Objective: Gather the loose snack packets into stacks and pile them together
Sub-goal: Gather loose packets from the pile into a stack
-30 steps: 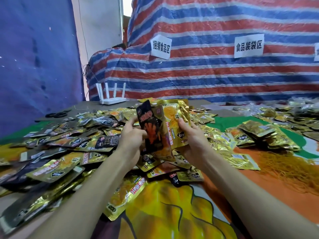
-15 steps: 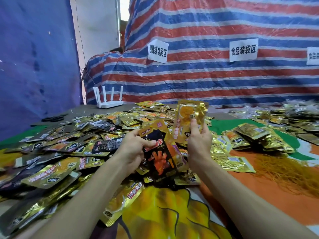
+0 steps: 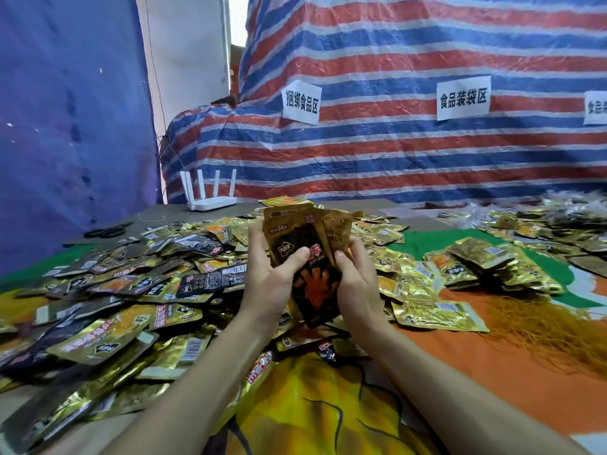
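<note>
Packets (image 3: 303,239) stand lengthwise upright between left hand (image 3: 270,285) and right hand (image 3: 358,284).

A white router (image 3: 210,200) stands before the striped tarp (image 3: 394,159), black scissors (image 3: 106,230) nearby, orange rubber bands (image 3: 542,330) well apart.

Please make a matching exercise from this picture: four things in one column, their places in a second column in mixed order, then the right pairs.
Things
1. white router
2. paper signs
3. orange rubber bands
4. held packets

Places
A. between the left hand and the right hand
B. on the orange cloth, at the right
C. on the grey table top, back left
D. on the striped tarp

Pairs: 1-C, 2-D, 3-B, 4-A
</note>
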Demonstrator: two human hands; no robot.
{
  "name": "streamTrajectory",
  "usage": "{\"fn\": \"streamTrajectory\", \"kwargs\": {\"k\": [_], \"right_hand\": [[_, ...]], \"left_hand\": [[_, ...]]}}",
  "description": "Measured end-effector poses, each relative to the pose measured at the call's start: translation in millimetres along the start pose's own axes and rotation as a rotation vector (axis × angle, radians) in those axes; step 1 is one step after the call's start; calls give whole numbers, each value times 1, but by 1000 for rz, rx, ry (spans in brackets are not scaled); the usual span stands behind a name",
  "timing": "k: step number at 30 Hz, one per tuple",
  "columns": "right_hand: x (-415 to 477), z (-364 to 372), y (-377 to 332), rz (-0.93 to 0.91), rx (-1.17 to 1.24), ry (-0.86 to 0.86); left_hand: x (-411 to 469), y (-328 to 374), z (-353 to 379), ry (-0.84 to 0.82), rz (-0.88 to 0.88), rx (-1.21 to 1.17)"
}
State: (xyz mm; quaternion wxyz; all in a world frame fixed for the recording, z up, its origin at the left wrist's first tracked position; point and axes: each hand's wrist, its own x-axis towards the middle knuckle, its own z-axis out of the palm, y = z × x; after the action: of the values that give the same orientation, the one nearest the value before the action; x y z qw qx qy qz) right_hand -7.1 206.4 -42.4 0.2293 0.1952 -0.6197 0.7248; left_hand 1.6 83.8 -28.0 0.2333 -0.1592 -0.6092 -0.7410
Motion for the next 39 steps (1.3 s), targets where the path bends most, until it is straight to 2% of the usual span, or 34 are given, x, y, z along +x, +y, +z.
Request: {"fn": "streamTrajectory", "kwargs": {"k": [2,4,8,10,16,20,23,26,28,32,36,39], "right_hand": [[-3,1,2,-38,-55,-7],[-5,2,5,-80,-160,-30],[-5,6,6,-142,-298,-12],[-4,6,4,-176,-292,46],[-4,4,0,-86,-100,146],[0,1,1,-94,-59,221],[-1,-1,-3,-90,42,227],[-1,1,-12,-129,100,181],[-2,1,-14,-132,120,138],[-5,2,-13,-60,121,143],[-2,1,-18,28,73,136],[2,0,-20,143,114,128]], "left_hand": [[-1,-4,3,-35,-105,-120],[-4,-5,4,-67,-150,-132],[-13,-4,8,-123,15,66],[-18,-5,10,-180,50,66],[-21,-15,6,-361,-16,307],[-22,-17,4,-430,33,397],[-17,-14,3,-397,104,360],[-13,-10,2,-254,164,272],[-14,-11,2,-211,120,212],[-15,-19,0,-327,-33,232],[-16,-19,4,-343,-16,214],[-16,-19,6,-418,-23,193]]}}
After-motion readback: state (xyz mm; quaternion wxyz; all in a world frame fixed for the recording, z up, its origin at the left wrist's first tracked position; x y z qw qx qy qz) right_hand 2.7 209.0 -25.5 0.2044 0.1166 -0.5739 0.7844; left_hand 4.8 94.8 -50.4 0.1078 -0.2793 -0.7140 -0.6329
